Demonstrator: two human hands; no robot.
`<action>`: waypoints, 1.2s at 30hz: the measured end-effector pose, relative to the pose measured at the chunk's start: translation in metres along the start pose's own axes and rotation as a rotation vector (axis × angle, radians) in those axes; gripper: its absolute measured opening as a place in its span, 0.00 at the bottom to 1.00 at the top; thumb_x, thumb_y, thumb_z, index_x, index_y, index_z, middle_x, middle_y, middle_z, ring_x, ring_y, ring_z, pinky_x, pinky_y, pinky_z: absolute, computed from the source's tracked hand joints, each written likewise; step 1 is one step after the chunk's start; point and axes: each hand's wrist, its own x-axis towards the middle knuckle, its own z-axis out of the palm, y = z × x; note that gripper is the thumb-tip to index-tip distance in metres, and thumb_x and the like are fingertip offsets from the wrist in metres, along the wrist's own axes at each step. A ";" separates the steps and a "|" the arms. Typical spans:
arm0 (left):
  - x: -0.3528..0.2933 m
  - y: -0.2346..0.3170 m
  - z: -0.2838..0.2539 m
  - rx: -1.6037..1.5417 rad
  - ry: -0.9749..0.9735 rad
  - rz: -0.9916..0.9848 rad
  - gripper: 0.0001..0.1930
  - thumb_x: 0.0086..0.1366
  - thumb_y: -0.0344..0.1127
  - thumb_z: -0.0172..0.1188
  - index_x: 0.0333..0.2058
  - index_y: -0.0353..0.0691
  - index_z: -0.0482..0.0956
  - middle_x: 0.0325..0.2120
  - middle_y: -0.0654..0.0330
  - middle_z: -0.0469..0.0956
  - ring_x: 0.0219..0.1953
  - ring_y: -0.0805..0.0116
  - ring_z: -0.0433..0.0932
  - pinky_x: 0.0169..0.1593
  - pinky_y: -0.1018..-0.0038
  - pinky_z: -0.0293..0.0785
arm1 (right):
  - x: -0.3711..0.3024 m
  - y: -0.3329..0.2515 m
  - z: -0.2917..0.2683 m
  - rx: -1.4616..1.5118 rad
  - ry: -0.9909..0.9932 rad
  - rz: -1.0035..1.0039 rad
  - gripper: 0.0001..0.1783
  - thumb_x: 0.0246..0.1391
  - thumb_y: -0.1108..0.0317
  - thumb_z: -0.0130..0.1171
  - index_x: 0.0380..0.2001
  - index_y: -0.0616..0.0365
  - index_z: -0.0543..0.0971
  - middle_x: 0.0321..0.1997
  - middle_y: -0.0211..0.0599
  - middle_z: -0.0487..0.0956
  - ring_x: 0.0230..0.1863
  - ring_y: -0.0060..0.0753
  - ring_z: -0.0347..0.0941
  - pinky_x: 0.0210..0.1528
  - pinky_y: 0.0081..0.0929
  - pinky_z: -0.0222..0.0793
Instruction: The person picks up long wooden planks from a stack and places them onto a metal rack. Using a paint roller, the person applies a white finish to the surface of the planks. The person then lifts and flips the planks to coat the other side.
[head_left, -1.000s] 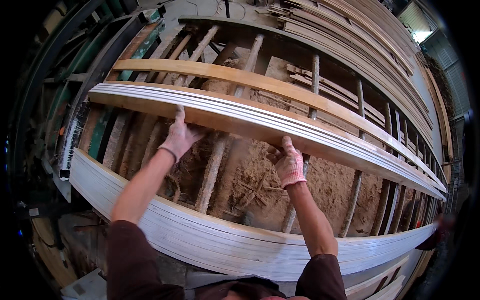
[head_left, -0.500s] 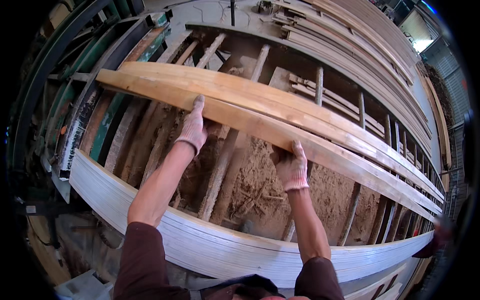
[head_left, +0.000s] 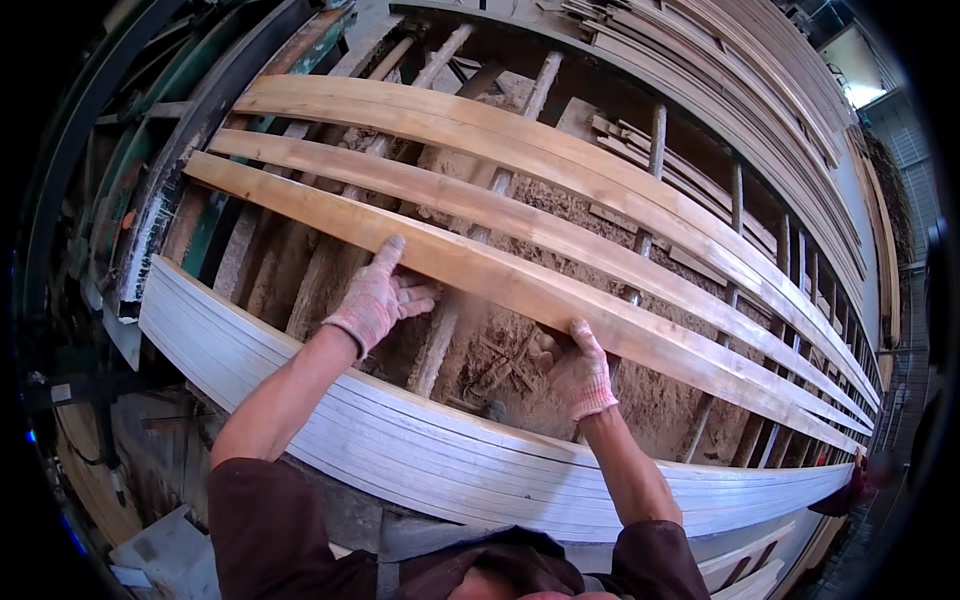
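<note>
Both gloved hands are on the nearest of three long, thin wooden boards (head_left: pixel 520 285) lying across a frame of rough crossbars (head_left: pixel 455 300). The left hand (head_left: pixel 378 295) lies on the board's near edge with its fingers stretched up over the face — a flat, pressing hold rather than a pinch, which suits a strip too wide to grip around. The right hand (head_left: pixel 578 372) cups the same near edge from below, fingers curled under and thumb up against the wood, so the plank is carried at two spread points and does not sag.

The other two boards (head_left: pixel 560 170) lie parallel beyond it, apart from each other. Below the hands a stack of pale, whitish strips (head_left: pixel 420 450) stands on edge (likely a finished pile). Sawdust and wood scraps (head_left: pixel 505 365) lie under the crossbars.
</note>
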 end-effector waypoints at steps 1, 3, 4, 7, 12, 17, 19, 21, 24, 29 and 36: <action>0.000 0.006 0.000 -0.043 0.026 0.016 0.37 0.71 0.63 0.59 0.66 0.39 0.65 0.57 0.39 0.72 0.58 0.36 0.77 0.57 0.41 0.79 | -0.002 -0.002 0.005 -0.002 0.005 -0.010 0.14 0.66 0.56 0.64 0.48 0.51 0.79 0.38 0.36 0.84 0.32 0.32 0.81 0.31 0.29 0.78; 0.017 0.012 -0.002 -0.018 -0.044 0.059 0.35 0.73 0.59 0.59 0.66 0.39 0.65 0.59 0.43 0.72 0.59 0.40 0.77 0.59 0.42 0.78 | 0.003 -0.007 0.011 -0.052 -0.058 -0.021 0.14 0.65 0.56 0.65 0.46 0.51 0.79 0.37 0.35 0.84 0.32 0.31 0.81 0.30 0.28 0.77; 0.025 0.012 0.002 0.027 -0.052 0.118 0.34 0.73 0.58 0.60 0.65 0.39 0.65 0.59 0.44 0.73 0.58 0.42 0.78 0.58 0.42 0.79 | 0.005 -0.007 0.013 -0.076 -0.086 -0.019 0.13 0.65 0.57 0.65 0.46 0.51 0.79 0.36 0.34 0.84 0.31 0.30 0.81 0.30 0.28 0.77; 0.046 0.029 0.029 0.156 0.014 0.235 0.29 0.74 0.53 0.60 0.60 0.34 0.72 0.52 0.48 0.80 0.45 0.50 0.86 0.46 0.52 0.88 | 0.039 -0.027 0.020 -0.116 0.028 -0.142 0.11 0.65 0.57 0.64 0.42 0.51 0.78 0.33 0.34 0.83 0.28 0.27 0.80 0.27 0.26 0.77; 0.032 0.013 0.000 0.247 -0.089 0.155 0.29 0.76 0.55 0.56 0.59 0.33 0.72 0.51 0.47 0.81 0.38 0.50 0.88 0.36 0.58 0.90 | 0.012 -0.021 0.009 -0.098 -0.059 -0.006 0.14 0.68 0.57 0.61 0.50 0.53 0.79 0.42 0.42 0.86 0.33 0.31 0.83 0.32 0.31 0.80; 0.029 0.006 -0.005 0.128 -0.040 0.095 0.25 0.76 0.53 0.56 0.57 0.38 0.72 0.43 0.49 0.82 0.35 0.49 0.88 0.34 0.56 0.90 | 0.008 -0.004 0.011 -0.116 0.032 -0.068 0.12 0.67 0.57 0.62 0.44 0.53 0.79 0.40 0.40 0.85 0.32 0.31 0.83 0.30 0.32 0.81; 0.036 0.010 0.007 0.182 0.079 0.124 0.24 0.75 0.52 0.58 0.54 0.36 0.73 0.42 0.48 0.83 0.34 0.51 0.88 0.33 0.59 0.90 | 0.030 -0.008 0.011 -0.076 0.091 -0.077 0.09 0.68 0.60 0.62 0.43 0.52 0.79 0.39 0.40 0.85 0.28 0.29 0.79 0.28 0.28 0.78; 0.036 0.012 0.011 0.174 0.114 0.125 0.23 0.74 0.51 0.60 0.52 0.34 0.75 0.40 0.46 0.84 0.33 0.52 0.88 0.32 0.60 0.90 | 0.034 -0.012 0.011 -0.084 0.120 -0.067 0.07 0.68 0.61 0.61 0.43 0.51 0.79 0.38 0.41 0.85 0.26 0.29 0.77 0.27 0.27 0.76; 0.001 -0.001 -0.009 0.192 0.036 0.066 0.23 0.75 0.52 0.58 0.52 0.35 0.75 0.39 0.47 0.84 0.31 0.55 0.88 0.30 0.62 0.89 | 0.001 -0.001 0.003 -0.126 0.128 -0.032 0.08 0.68 0.59 0.61 0.43 0.50 0.79 0.39 0.46 0.86 0.24 0.28 0.75 0.24 0.26 0.72; 0.000 -0.013 -0.011 0.263 0.086 -0.079 0.21 0.77 0.51 0.56 0.53 0.38 0.75 0.37 0.47 0.84 0.29 0.59 0.87 0.30 0.64 0.88 | -0.005 0.008 -0.003 -0.151 0.261 0.140 0.07 0.70 0.55 0.59 0.42 0.43 0.79 0.35 0.34 0.84 0.24 0.25 0.72 0.24 0.25 0.68; 0.072 0.008 0.007 0.148 -0.111 0.045 0.16 0.79 0.41 0.51 0.54 0.33 0.71 0.36 0.45 0.82 0.27 0.56 0.84 0.28 0.60 0.87 | 0.061 -0.027 0.005 -0.156 0.143 0.023 0.08 0.71 0.58 0.57 0.36 0.47 0.77 0.30 0.25 0.79 0.25 0.22 0.72 0.23 0.22 0.68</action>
